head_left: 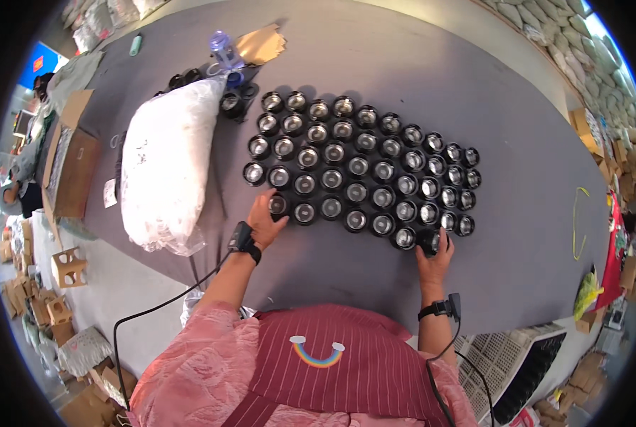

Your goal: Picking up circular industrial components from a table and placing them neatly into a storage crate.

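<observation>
Several rows of round black cups (358,166) with shiny silvery insides stand close together on the grey-covered table. At the left end of the nearest row, my left hand (263,222) has thumb and fingers round the side of one round black cup (278,204). At that row's right end, my right hand (435,265) grips another round black cup (427,240), which looks slightly tilted. Both cups are next to others in the row. A wired band sits on each wrist.
A big, full white plastic bag (167,164) lies left of the rows. Behind it are more black parts (231,104), a clear bluish bottle (223,50) and a piece of cardboard (261,44). An open cardboard box (76,167) stands beyond the table's left edge. Grey crates (506,363) are at lower right.
</observation>
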Motion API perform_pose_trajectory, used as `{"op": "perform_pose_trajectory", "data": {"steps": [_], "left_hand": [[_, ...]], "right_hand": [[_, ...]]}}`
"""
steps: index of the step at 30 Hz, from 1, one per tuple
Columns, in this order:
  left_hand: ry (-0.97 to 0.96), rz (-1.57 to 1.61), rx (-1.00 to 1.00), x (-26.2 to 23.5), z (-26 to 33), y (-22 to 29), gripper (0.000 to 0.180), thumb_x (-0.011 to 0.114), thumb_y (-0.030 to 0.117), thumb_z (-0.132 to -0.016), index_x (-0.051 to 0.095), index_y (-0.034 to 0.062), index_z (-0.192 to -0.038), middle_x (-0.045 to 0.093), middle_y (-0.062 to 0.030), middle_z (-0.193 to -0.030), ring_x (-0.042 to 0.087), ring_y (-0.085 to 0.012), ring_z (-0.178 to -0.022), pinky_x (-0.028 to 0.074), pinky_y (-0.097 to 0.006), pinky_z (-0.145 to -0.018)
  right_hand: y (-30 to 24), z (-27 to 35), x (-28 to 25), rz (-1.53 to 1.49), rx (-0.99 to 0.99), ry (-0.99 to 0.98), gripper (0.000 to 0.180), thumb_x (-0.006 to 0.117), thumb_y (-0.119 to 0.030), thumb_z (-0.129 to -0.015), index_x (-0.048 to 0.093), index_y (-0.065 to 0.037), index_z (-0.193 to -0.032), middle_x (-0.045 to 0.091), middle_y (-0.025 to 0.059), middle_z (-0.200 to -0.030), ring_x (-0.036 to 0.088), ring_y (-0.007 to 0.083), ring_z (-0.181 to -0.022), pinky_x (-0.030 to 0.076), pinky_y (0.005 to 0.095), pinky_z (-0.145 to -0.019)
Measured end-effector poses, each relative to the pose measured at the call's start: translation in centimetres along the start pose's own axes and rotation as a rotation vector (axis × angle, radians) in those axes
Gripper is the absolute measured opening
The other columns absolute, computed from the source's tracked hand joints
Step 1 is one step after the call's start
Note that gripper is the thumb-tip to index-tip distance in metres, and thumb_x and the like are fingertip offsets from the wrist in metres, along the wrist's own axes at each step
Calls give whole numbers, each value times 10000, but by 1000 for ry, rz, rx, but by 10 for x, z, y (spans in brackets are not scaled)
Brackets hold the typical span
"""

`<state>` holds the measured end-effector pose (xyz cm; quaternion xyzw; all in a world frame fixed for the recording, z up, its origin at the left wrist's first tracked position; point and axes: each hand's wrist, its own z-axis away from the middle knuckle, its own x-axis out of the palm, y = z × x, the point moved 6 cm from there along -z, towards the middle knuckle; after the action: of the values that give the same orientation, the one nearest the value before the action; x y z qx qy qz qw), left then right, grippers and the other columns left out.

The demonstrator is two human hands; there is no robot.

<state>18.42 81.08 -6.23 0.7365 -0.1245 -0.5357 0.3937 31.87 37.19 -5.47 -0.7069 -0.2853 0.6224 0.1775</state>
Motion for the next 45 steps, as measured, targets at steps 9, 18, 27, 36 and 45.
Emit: {"op": "perform_pose_trajectory", "data": {"steps": [9,18,27,36,45], "left_hand": [[5,-102,58,-9,-4,1,764,821,83,-609,454,42,-1278,550,-171,-1160,535,-370,-1109,450,-438,-962],[-64,37,109,23,9,48,791,826,84,-619,452,56,-1316,565,-167,-1198,542,-374,-1112,450,-442,-963],[-128,67,124,32,11,39,863,842,98,-640,418,60,-1390,532,-168,-1303,523,-348,-1202,427,-412,-1030],[-126,122,210,64,-11,79,929,853,101,-631,373,20,-1422,504,-184,-1346,503,-346,-1242,410,-409,-1056],[-59,329,81,87,-5,56,983,877,94,-587,369,34,-1426,520,-171,-1340,507,-356,-1245,425,-421,-1044]], "right_hand": [[-58,10,26,-56,-83,-189,855,827,-82,-658,442,-191,-1414,412,205,-1361,481,407,-1216,465,451,-986],[-32,26,34,-223,-99,-68,988,841,-94,-643,284,-11,-1456,444,211,-1366,454,398,-1265,384,438,-1066],[-25,30,48,-205,-102,52,1043,857,-148,-651,220,-26,-1469,430,231,-1377,445,394,-1279,389,424,-1059],[-24,26,46,-220,-48,35,949,879,-133,-607,346,-13,-1384,552,201,-1230,563,382,-1140,458,426,-976],[-62,23,26,-386,68,56,855,894,-156,-612,418,-20,-1310,590,155,-1182,606,299,-1082,484,393,-938]]}}
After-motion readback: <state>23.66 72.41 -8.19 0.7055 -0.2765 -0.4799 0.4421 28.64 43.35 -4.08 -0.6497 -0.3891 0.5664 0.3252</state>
